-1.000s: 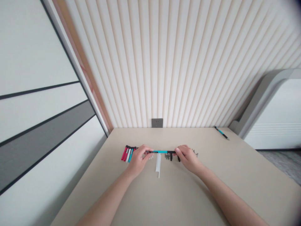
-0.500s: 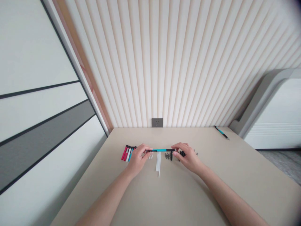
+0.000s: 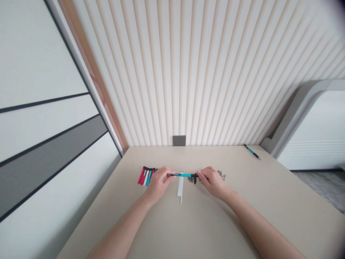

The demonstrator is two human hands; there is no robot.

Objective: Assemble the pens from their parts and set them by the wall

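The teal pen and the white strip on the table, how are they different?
The teal-and-black pen has two colours, but the white plastic strip is white all over. The pen lies crosswise, held between the left hand and right hand. The strip lies on the table pointing towards the person, with no hand on it. Both are long and thin.

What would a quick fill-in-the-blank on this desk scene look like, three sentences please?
The left hand and right hand hold a pen between them, its barrel mostly ____. A row of pens lies nearest the ____ hand. A second pen lies at the far ____ corner of the table.

Missing words: teal; left; right.
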